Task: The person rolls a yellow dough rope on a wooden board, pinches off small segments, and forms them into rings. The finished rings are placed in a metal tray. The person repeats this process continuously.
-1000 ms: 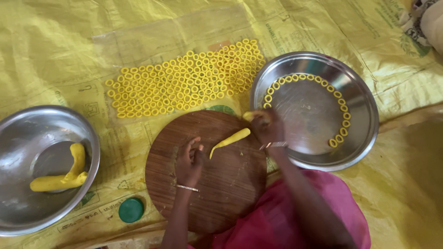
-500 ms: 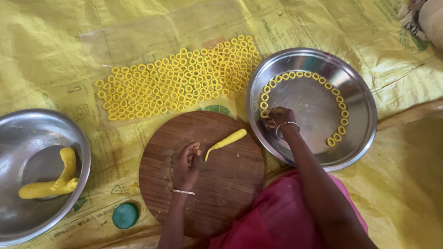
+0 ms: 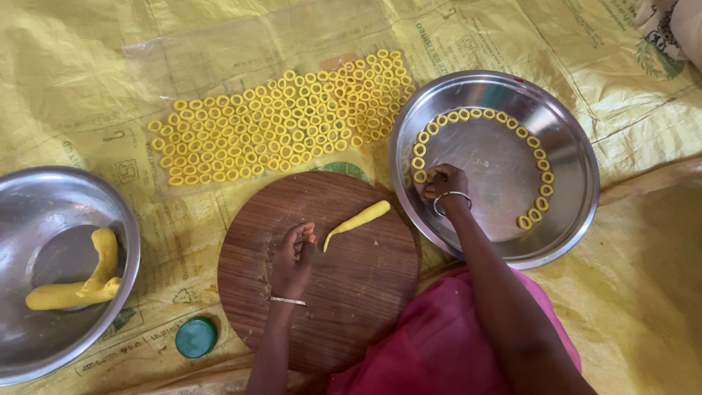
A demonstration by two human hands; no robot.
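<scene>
My right hand (image 3: pixel 442 183) reaches into a round steel plate (image 3: pixel 578 212) and pinches a small yellow dough ring at the plate's left inner edge, at the end of an arc of dough rings (image 3: pixel 504 117) that follows the rim. My left hand (image 3: pixel 294 252) rests on a round wooden board (image 3: pixel 351 292), fingers curled and holding nothing. A tapered yellow dough strip (image 3: pixel 358 219) lies on the board just right of its fingertips.
Rows of several yellow dough rings (image 3: pixel 285 124) lie on a clear plastic sheet beyond the board. A steel bowl (image 3: pixel 29 197) at left holds a yellow dough roll (image 3: pixel 80 281). A green lid (image 3: pixel 196 337) sits near the board. Yellow sacking (image 3: pixel 643 292) covers the floor.
My right hand moved from the board's edge into the steel plate and set a ring at the left end of the arc. My left hand stayed on the board.
</scene>
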